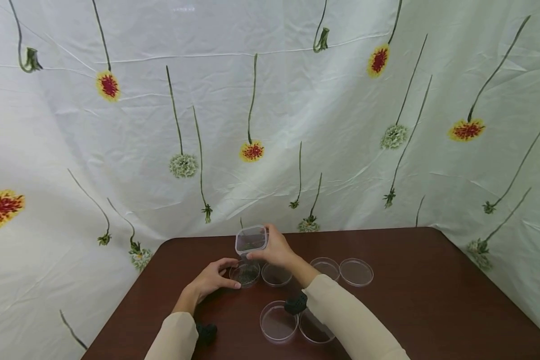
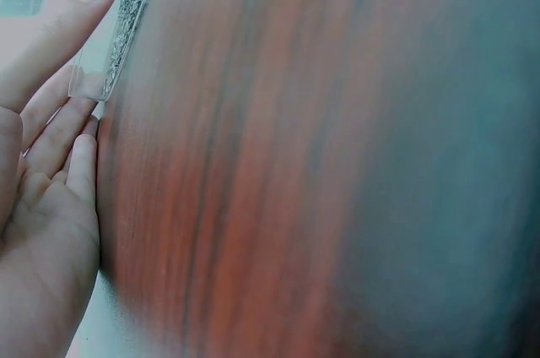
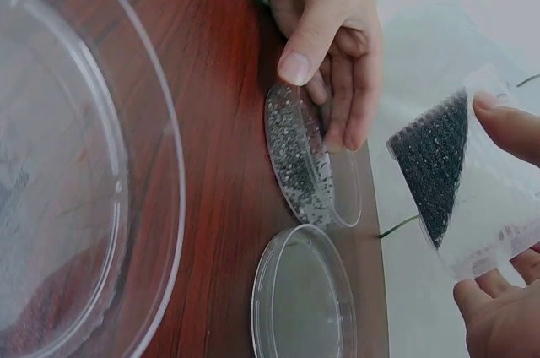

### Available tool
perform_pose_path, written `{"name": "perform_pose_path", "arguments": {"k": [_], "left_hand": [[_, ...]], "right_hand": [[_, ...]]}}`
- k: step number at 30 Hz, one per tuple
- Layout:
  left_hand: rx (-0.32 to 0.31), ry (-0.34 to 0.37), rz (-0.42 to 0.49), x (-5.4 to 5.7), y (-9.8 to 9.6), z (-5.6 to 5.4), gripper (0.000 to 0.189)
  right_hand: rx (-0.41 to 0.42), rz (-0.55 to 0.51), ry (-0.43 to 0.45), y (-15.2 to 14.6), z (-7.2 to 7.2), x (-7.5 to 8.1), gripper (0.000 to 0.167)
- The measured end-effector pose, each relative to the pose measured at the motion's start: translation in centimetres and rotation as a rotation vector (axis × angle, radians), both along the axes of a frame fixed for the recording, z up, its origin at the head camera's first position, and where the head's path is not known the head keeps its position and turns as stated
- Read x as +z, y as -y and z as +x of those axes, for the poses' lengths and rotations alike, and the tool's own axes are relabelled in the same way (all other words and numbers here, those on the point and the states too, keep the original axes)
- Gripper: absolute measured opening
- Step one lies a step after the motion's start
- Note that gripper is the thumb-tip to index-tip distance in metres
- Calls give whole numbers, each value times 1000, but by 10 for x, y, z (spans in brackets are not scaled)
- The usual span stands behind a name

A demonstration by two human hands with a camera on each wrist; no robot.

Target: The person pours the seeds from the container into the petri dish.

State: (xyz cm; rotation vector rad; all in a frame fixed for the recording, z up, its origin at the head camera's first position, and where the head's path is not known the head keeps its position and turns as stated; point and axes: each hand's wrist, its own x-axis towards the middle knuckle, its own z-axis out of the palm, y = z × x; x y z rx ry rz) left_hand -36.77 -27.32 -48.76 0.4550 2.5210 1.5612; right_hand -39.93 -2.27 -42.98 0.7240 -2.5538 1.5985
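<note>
My right hand (image 1: 276, 250) grips a clear square plastic container (image 1: 251, 239) and holds it tilted above the table's far left. Black granules (image 3: 434, 168) lie heaped along one side of it in the right wrist view. Below it stands a clear petri dish (image 1: 245, 276) with dark granules spread over its bottom. Thumb and fingers of my left hand (image 1: 211, 277) hold this dish by its rim from the left. In the left wrist view only the dish's edge (image 2: 87, 84) shows beside the fingers.
A petri dish (image 1: 276, 275) stands right beside the granule dish. Two more dishes (image 1: 356, 272) lie to the right, partly behind the right forearm. Nearer are a dish (image 1: 278, 322) and another (image 1: 312, 330), overlapped by the right sleeve. A flowered cloth (image 1: 270, 110) hangs behind the brown table (image 1: 432, 300).
</note>
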Motion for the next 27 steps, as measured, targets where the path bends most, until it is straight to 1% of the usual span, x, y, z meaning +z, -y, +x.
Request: {"name": "perform_pose_path", "arguments": {"k": [4, 8, 11, 15, 20, 24, 27], "left_hand": [[4, -2, 5, -1, 1, 1, 74], [-7, -1, 14, -4, 0, 0, 75], [-13, 0, 19, -2, 0, -1, 75], [-5, 10, 10, -1, 0, -2, 75], [12, 26, -4, -1, -1, -5, 77], [17, 30, -4, -1, -1, -6, 77], [23, 30, -2, -1, -1, -6, 77]], "right_hand": [[-4, -89, 109, 1, 3, 2, 92], [-4, -151, 219, -2, 4, 2, 91], [13, -193, 279, -4, 4, 4, 88], [60, -277, 349, -3, 3, 7, 82], [104, -374, 402, -4, 2, 9, 79], [118, -392, 395, -6, 2, 13, 79], [120, -376, 379, -8, 4, 16, 76]]}}
